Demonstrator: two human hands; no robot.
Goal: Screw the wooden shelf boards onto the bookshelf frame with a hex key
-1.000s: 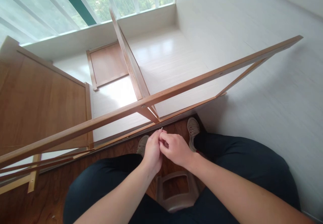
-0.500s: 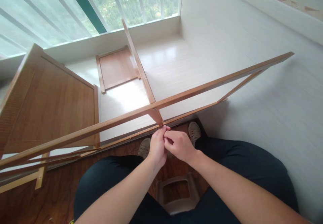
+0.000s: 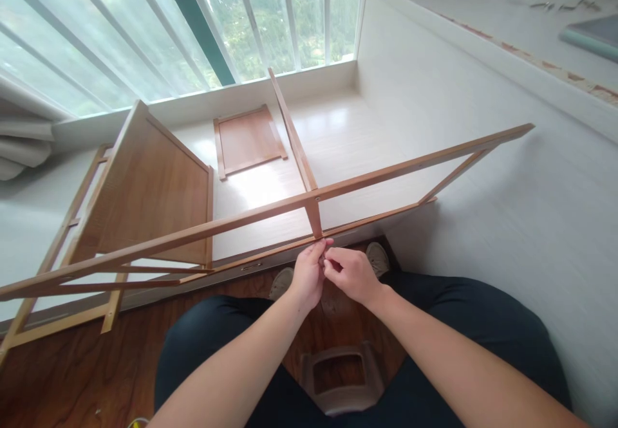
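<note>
A long wooden frame (image 3: 241, 218) stands across in front of me, its upper and lower rails joined by a wooden crosspiece (image 3: 313, 215). My left hand (image 3: 309, 275) is closed at the lower rail, just below the foot of that crosspiece. Pressed close beside it, my right hand (image 3: 352, 275) has its fingers curled in a pinch. Whatever small thing lies between the fingers is hidden. A screw head (image 3: 317, 199) shows in the upper rail where the crosspiece meets it.
A large wooden panel (image 3: 164, 190) leans at the left within the framework. A smaller panel (image 3: 250, 141) lies on the white ledge by the barred window. Between my knees is a brown stool (image 3: 338, 354). Small metal pieces (image 3: 570, 6) lie on the right-hand counter.
The view has shifted, bringing more of the right counter and the left curtain into sight. Both hands stay together at the crosspiece's foot, with the fingers only slightly changed.
</note>
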